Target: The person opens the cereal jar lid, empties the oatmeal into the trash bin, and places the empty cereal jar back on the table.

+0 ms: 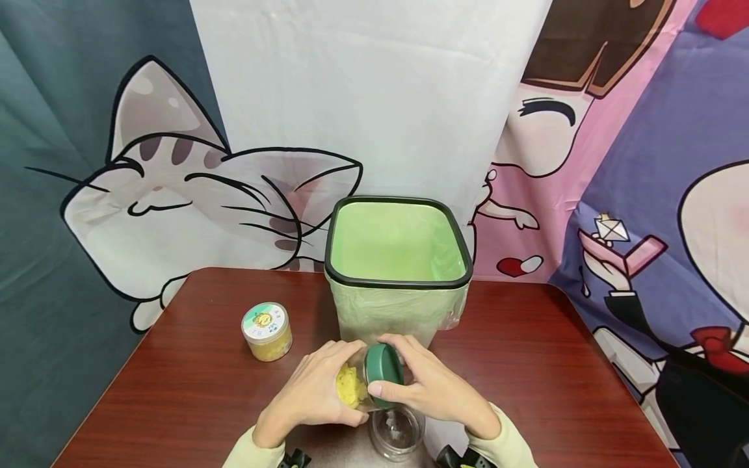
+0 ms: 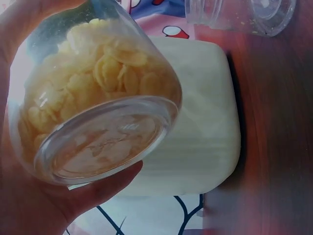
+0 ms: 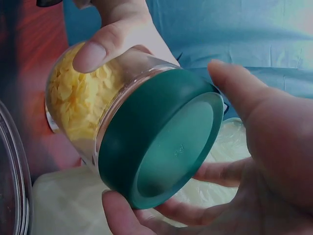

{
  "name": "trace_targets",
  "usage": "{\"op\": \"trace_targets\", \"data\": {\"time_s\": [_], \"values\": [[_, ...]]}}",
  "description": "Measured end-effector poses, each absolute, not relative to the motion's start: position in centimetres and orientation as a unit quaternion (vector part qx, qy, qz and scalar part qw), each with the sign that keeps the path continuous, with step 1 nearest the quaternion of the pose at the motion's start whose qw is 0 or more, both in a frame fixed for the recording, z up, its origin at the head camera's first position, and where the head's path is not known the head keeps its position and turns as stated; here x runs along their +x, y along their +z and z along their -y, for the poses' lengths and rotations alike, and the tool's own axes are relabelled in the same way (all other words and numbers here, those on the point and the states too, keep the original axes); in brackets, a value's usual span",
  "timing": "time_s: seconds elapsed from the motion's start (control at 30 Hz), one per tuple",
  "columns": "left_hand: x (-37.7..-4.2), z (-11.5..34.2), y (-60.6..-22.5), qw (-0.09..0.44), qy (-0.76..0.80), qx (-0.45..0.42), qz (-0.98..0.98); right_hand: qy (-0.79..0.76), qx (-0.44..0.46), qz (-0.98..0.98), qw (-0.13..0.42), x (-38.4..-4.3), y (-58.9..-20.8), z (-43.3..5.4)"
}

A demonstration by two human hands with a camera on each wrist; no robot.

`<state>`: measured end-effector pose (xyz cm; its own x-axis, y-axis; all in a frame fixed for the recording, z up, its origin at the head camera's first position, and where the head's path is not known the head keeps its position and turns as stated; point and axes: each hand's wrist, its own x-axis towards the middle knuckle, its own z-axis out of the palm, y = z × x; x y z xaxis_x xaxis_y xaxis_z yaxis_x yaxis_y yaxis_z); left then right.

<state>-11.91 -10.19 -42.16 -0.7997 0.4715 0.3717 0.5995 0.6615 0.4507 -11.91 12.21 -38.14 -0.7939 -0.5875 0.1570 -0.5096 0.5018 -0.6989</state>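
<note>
Over the front of the table, my left hand (image 1: 313, 387) grips a clear jar (image 2: 102, 73) by its body. Yellow flakes (image 1: 350, 388) fill much of the jar, which lies tilted on its side with its base to the left. A green screw lid (image 3: 146, 132) sits on its mouth. The fingers and thumb of my right hand (image 1: 435, 387) curl around the lid's edge from the right. Just below the hands stands a second clear jar (image 1: 396, 432), uncovered, with small crumbs inside it.
A pale green bin (image 1: 386, 318) with a black rim and a plastic liner stands behind the hands at the table's back edge. To its left is a small tub (image 1: 267, 331) with a printed lid and yellow contents. A cartoon curtain hangs behind the brown table (image 1: 193, 364).
</note>
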Motion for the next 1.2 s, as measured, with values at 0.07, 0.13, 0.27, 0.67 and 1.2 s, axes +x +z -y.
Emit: {"op": "trace_targets", "data": {"time_s": [0.07,0.13,0.27,0.67,1.2], "values": [[-11.89,10.21,-42.22,0.109,-0.284,-0.292,0.907,-0.391,-0.303,-0.867,0.053,-11.88,-38.20,-12.09],[-11.88,10.22,-42.27,0.109,-0.283,-0.290,0.908,-0.403,-0.295,-0.864,0.058,-11.90,-38.26,-11.99],[-11.90,10.23,-42.33,0.109,-0.285,-0.290,0.907,-0.412,-0.298,-0.859,0.060,-11.99,-38.32,-11.94],[-12.07,10.17,-42.47,0.116,-0.290,-0.301,0.901,-0.365,-0.354,-0.861,-0.012,-12.04,-38.28,-12.12],[-11.99,10.29,-42.65,0.105,-0.315,-0.302,0.894,-0.355,-0.444,-0.823,-0.019,-12.46,-37.63,-12.14]]}}
